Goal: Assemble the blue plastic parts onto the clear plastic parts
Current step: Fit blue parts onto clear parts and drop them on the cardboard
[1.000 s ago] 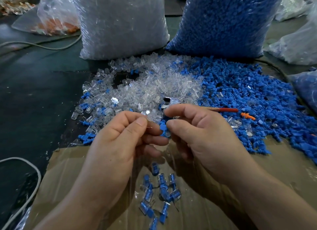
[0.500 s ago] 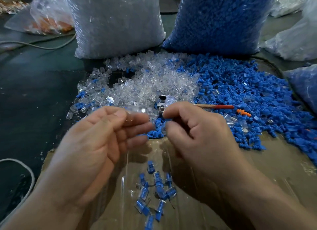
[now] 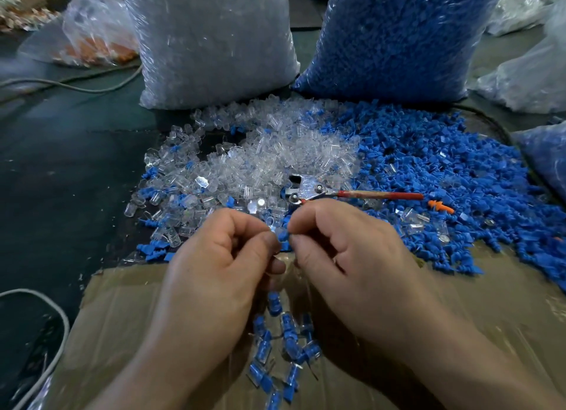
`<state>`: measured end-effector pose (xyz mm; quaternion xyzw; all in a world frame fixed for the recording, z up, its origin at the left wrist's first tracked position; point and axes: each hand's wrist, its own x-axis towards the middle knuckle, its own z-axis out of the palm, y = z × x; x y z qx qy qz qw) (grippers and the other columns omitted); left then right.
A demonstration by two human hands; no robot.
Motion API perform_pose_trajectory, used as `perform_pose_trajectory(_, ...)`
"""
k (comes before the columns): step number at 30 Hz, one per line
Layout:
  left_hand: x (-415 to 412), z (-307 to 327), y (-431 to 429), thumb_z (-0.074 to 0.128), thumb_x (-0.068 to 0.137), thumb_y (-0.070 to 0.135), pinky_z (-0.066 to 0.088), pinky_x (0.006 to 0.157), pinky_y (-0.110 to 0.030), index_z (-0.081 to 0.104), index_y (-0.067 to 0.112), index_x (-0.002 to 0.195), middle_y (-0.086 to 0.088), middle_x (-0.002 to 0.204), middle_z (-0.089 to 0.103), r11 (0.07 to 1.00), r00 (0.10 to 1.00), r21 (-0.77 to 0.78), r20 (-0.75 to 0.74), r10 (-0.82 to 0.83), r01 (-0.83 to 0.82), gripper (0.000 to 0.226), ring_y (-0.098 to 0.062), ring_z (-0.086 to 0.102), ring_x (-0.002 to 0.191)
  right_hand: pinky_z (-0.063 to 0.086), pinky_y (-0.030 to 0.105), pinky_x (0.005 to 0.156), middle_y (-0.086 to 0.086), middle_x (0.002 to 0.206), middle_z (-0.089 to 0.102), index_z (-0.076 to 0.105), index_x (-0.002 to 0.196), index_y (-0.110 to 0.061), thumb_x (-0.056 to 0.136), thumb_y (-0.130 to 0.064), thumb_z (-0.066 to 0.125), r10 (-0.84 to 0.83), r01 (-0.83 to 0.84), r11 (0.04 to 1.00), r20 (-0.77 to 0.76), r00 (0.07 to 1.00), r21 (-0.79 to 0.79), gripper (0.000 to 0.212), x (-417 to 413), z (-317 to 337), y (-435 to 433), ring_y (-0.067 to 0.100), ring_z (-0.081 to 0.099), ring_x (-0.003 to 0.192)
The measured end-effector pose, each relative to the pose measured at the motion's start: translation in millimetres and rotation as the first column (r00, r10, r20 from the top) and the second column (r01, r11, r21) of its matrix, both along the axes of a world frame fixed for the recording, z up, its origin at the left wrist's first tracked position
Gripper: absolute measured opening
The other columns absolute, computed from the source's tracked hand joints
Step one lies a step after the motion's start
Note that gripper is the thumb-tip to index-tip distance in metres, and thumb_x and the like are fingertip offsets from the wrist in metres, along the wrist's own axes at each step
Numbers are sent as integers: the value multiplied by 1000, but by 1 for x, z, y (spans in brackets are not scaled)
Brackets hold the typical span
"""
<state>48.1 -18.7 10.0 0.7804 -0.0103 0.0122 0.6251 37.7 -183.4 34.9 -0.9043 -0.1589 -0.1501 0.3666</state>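
Apart half a second earlier, the left hand [image 3: 214, 272], pinching a barely visible clear part [image 3: 271, 226], and the right hand [image 3: 346, 256], pinching a blue part [image 3: 282, 235], had met above the cardboard [image 3: 490, 302], likely mating the two.

- Top of the frame: the left sack [image 3: 211, 42] and the right sack [image 3: 395, 36] are stood side by side.
- Just below them, the left pile of loose parts [image 3: 260, 158] and the right pile [image 3: 444, 177] are spread, mixed where they meet.
- Pliers [image 3: 309, 189] are laid on that seam, handle pointing right.
- A cardboard sheet [image 3: 490, 317] is spread along the bottom, with assembled pieces [image 3: 284, 348] gathered on it at lower centre.
- At centre frame, a small part [image 3: 283, 236] is pinched between the left hand [image 3: 214, 272] and the right hand [image 3: 352, 256].
- A cable [image 3: 61, 317] is looped at lower left.
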Motion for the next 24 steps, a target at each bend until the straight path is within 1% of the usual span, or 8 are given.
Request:
perform_pose_trajectory(2,0,-2,1,69,91,24,55,52,-22,69,34,86,1,68,74,1000,1000,-10,24,3,-3,11,-11,71,58,43,30,67,-13,82,58,59,89,-25,91,-34,49,8,-7,999,27,1000,-50,13,-1,1,3,5,54,77)
perform_pose_trajectory(4,0,-1,2,70,91,24,55,51,-22,69,36,88,4,71,74,1000,999,16,40,-13,12,13,-10,70,59,45,33,66,-12,84,59,60,90,-24,90,-35,48,-4,6,997,36,999,-71,17,-1,1,3,7,55,76)
perform_pose_trajectory(6,-1,-1,3,73,89,22,59,57,-31,68,39,91,6,76,74,998,998,59,55,-41,38,18,-12,71,65,47,34,66,-11,87,60,61,92,-23,91,-35,47,8,-3,996,47,999,-94,18,-2,2,3,9,56,77)
perform_pose_trajectory(8,0,-1,2,74,87,16,61,64,-42,68,39,93,5,79,74,998,997,47,51,-52,50,25,-15,72,69,49,37,63,-11,89,59,61,96,-24,94,-36,45,34,-28,992,43,999,-121,20,-3,2,4,10,57,76)
perform_pose_trajectory(9,0,-2,1,74,86,13,61,65,-42,69,39,92,4,79,74,998,997,35,52,-51,49,27,-16,71,69,50,37,62,-11,89,58,60,98,-24,95,-36,44,44,-38,991,45,998,-129,20,-4,2,4,11,57,75)
perform_pose_trajectory(14,0,-1,0,72,87,8,56,60,-24,72,38,92,0,79,75,993,995,-71,44,-87,90,30,-15,72,68,49,37,62,-10,89,58,60,100,-24,97,-34,44,27,-19,994,70,997,-105,19,-4,2,-1,12,57,75)
perform_pose_trajectory(21,-1,2,3,71,88,2,55,56,-21,75,30,88,-5,74,72,974,986,-156,6,-165,164,29,-14,69,64,52,36,66,-16,93,58,60,104,-31,95,-39,44,79,-81,991,-19,997,-102,21,-5,3,-2,7,59,82)
perform_pose_trajectory(24,-1,3,3,77,79,16,58,57,-27,74,29,89,-8,75,72,970,982,-162,-25,-189,183,17,-18,67,64,52,39,69,-14,95,58,61,106,-29,95,-34,45,115,-120,987,-62,991,-102,20,-3,4,-5,10,59,85)
